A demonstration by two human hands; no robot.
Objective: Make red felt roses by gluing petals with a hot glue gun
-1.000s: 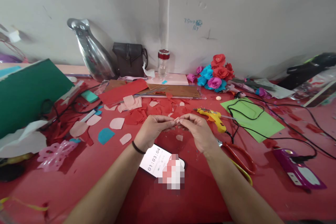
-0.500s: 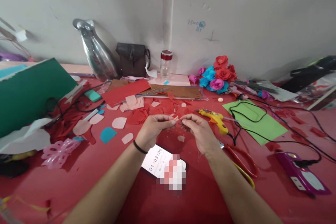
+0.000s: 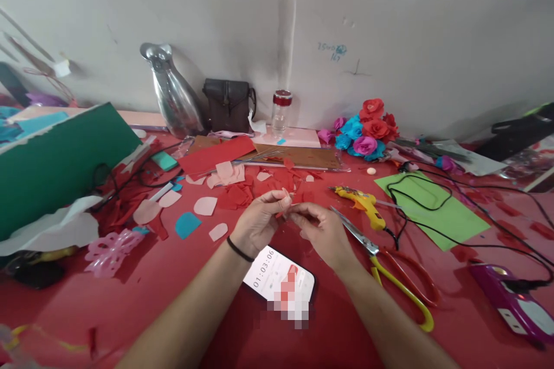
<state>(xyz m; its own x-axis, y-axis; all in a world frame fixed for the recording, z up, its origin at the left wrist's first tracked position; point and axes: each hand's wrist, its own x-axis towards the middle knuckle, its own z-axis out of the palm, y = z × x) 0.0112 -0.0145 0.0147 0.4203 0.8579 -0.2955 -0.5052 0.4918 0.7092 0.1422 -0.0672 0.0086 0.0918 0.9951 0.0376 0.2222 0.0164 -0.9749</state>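
Note:
My left hand [image 3: 263, 218], with a dark band at its wrist, pinches a small pale pink piece [image 3: 291, 194] that looks like rolled paper. My right hand [image 3: 322, 234] is closed, its fingertips meeting the left fingers just below that piece; whatever they grip is too small to make out. Under the wrists lies a phone [image 3: 262, 277] with a timer on its screen. Red-and-yellow-handled scissors [image 3: 367, 243] rest open beside my right forearm. A yellow glue gun [image 3: 362, 203] lies beyond them.
Pink paper petals [image 3: 205, 206], a blue petal [image 3: 187, 225] and red scraps [image 3: 236, 195] cover the left and middle. Paper flowers [image 3: 367, 132], green paper [image 3: 459, 219] with cables and a purple power strip [image 3: 506, 294] are right. A steel jug [image 3: 175, 98], bag [image 3: 229, 106] and glass bottle [image 3: 280, 118] stand behind.
The view has shifted, so everything sits lower and further right. My right hand has come in closer under the left fingers, and more of the scissors shows.

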